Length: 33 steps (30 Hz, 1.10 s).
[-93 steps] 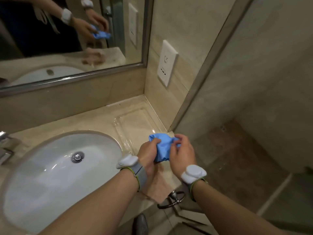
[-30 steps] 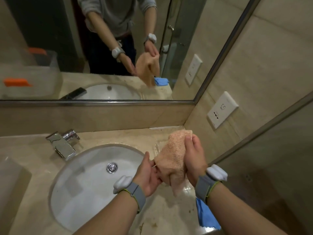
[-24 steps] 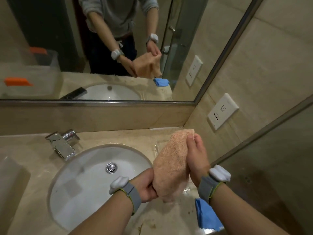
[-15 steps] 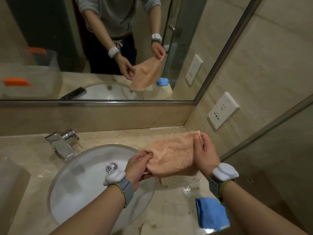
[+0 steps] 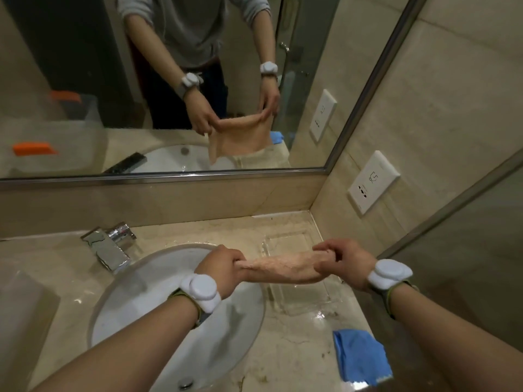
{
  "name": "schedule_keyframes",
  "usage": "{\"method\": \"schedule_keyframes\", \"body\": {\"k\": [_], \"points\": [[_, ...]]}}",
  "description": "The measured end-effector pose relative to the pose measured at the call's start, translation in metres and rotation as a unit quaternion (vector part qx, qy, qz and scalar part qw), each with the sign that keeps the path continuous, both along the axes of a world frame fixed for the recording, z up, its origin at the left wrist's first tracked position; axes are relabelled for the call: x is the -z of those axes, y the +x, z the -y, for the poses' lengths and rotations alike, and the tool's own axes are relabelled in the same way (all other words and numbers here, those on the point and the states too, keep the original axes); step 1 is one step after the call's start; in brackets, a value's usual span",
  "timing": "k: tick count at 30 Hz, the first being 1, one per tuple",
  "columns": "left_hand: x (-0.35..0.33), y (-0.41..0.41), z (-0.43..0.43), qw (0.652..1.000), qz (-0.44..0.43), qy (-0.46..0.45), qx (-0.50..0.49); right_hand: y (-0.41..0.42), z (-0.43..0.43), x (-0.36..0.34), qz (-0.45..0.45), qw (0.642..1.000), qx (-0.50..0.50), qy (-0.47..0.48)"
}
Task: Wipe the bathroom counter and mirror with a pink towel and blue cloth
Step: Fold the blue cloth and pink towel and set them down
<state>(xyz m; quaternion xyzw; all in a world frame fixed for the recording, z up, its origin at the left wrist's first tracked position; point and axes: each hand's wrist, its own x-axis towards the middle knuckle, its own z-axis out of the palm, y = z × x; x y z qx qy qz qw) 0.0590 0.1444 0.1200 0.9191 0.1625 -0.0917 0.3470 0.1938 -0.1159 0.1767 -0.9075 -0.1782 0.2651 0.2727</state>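
Pink towel (image 5: 283, 268) is pulled tight between both hands, above the counter (image 5: 291, 349). Left hand (image 5: 223, 267) has its fingers curled round one end. Right hand (image 5: 343, 263) squeezes the other end. Blue cloth (image 5: 360, 355) lies on the counter beside the sink (image 5: 158, 306). Clear tray (image 5: 300, 302) sits under the towel.

Pale pink-peach towel (image 5: 283, 268), nubbly texture, centre. Plain bright blue cloth (image 5: 360, 356), 5 o'clock. Beige marble counter (image 5: 297, 349), thin brown veins, dark specks toward 6 o'clock. White sink (image 5: 158, 306), 7 o'clock. Shiny chrome tap (image 5: 109, 246), 9 o'clock. White socket (image 5: 373, 181), 2 o'clock. Silver-grey frame on mirror (image 5: 169, 176). White wrist devices (image 5: 199, 290), grey straps, green edging. Reflected: orange lid (image 5: 34, 148) at 10 o'clock, grey top (image 5: 186, 29) at 12 o'clock.
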Motion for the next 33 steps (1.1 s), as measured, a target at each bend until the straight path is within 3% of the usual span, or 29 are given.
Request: {"method": "schedule_keyframes", "body": {"k": [3, 5, 9, 11, 12, 14, 15, 18, 21, 22, 24, 25, 27, 29, 31, 33], "points": [[0.003, 0.0, 0.006, 0.987, 0.016, 0.16, -0.008, 0.001, -0.005, 0.009, 0.125, 0.989, 0.006, -0.073], [0.006, 0.004, 0.013, 0.987, 0.035, 0.159, -0.006, -0.003, -0.014, 0.016, 0.199, 0.976, 0.024, -0.088], [0.011, 0.013, 0.03, 0.99, -0.021, -0.029, -0.137, -0.024, -0.041, 0.01, 0.248, 0.963, 0.029, -0.098], [0.009, 0.019, 0.044, 0.962, -0.041, -0.171, -0.21, -0.04, -0.056, 0.004, 0.276, 0.954, 0.009, -0.115], [0.006, 0.022, 0.051, 0.922, -0.059, -0.285, -0.253, -0.048, -0.063, 0.004, 0.267, 0.958, 0.002, -0.101], [-0.001, 0.027, 0.066, 0.8, -0.094, -0.501, -0.315, -0.068, -0.077, 0.01, 0.192, 0.98, -0.012, -0.039], [-0.003, 0.028, 0.07, 0.764, -0.097, -0.55, -0.323, -0.078, -0.081, 0.016, 0.164, 0.986, -0.035, -0.02], [-0.003, 0.029, 0.074, 0.768, -0.055, -0.551, -0.321, -0.091, -0.072, 0.03, 0.123, 0.989, -0.067, 0.046], [-0.003, 0.031, 0.068, 0.77, -0.02, -0.551, -0.322, -0.079, -0.05, 0.049, 0.099, 0.973, 0.157, 0.134], [-0.004, 0.033, 0.068, 0.764, -0.014, -0.56, -0.321, -0.073, -0.046, 0.054, 0.042, 0.956, 0.253, 0.144], [-0.004, 0.04, 0.07, 0.741, -0.003, -0.593, -0.315, -0.063, -0.046, 0.067, -0.177, 0.9, 0.366, 0.156], [-0.003, 0.044, 0.071, 0.726, -0.002, -0.61, -0.316, -0.06, -0.047, 0.075, -0.292, 0.855, 0.386, 0.187], [-0.001, 0.048, 0.073, 0.707, 0.0, -0.632, -0.319, -0.059, -0.05, 0.087, -0.426, 0.773, 0.386, 0.268], [0.009, 0.056, 0.079, 0.7, -0.006, -0.638, -0.32, -0.054, -0.049, 0.101, -0.467, 0.737, 0.374, 0.315], [0.017, 0.058, 0.084, 0.707, 0.003, -0.624, -0.335, -0.046, -0.048, 0.109, -0.451, 0.716, 0.395, 0.358], [0.03, 0.063, 0.091, 0.736, 0.007, -0.579, -0.349, -0.027, -0.04, 0.116, -0.377, 0.743, 0.421, 0.358]]}}
